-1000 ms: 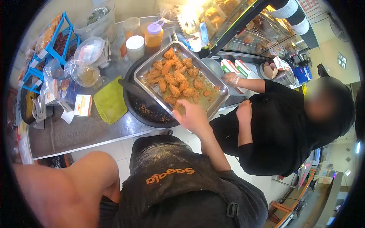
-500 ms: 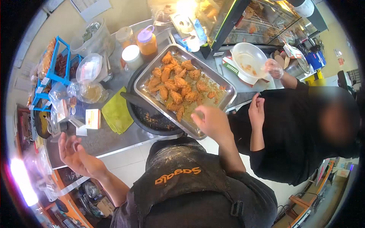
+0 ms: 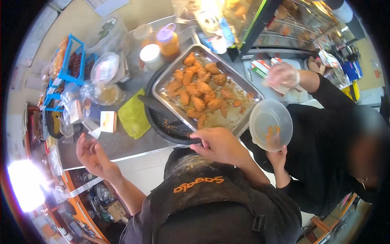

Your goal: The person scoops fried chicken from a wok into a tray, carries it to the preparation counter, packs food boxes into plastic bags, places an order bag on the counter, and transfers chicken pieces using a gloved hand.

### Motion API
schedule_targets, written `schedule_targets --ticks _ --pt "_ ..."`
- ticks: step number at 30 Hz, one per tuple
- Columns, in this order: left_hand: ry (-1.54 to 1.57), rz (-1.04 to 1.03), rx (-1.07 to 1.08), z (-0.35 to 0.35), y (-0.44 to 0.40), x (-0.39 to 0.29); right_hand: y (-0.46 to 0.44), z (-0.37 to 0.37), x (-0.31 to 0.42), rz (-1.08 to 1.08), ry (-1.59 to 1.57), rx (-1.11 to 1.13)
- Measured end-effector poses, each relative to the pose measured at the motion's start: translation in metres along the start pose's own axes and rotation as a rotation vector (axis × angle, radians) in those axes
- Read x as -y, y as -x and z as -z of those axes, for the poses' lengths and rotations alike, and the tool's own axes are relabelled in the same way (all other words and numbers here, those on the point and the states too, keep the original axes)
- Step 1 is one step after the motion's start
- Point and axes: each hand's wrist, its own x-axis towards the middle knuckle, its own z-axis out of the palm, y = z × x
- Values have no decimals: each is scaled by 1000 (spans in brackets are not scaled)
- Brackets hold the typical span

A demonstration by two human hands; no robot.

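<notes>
My left hand (image 3: 95,156) is held palm up over the left end of the counter, fingers loosely apart, with nothing in it. Just in front of the tray's near edge is my right hand (image 3: 219,144). Its fingers are a little bent, with a gap between thumb and forefinger, and I see nothing in them. Pieces of fried chicken (image 3: 199,91) are heaped in the metal tray (image 3: 247,87), whose bottom also shows crumbs and oil. Partly beneath the tray sits a dark round pan (image 3: 168,132) with crumbs in it and a dark handle across it.
A co-worker at the right holds a translucent bowl (image 3: 271,118) with crumbs inside; their other, plastic-gloved hand (image 3: 282,76) is over the counter. On the left lie a green cloth (image 3: 135,114), a small box (image 3: 108,121) and blue racks (image 3: 73,61). A lidded orange bottle (image 3: 167,42) stands behind.
My right hand has drawn back from above the tray to its near edge. The co-worker has brought the bowl from the counter toward the tray's right corner. My left hand stays raised.
</notes>
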Motion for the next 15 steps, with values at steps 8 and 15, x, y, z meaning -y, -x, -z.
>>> schedule_targets --ticks 8,15 --pt "103 12 83 11 -26 38 -7 -42 30 -7 60 -41" --pt "67 -1 163 31 -37 66 -35 -52 68 -39 124 -29"
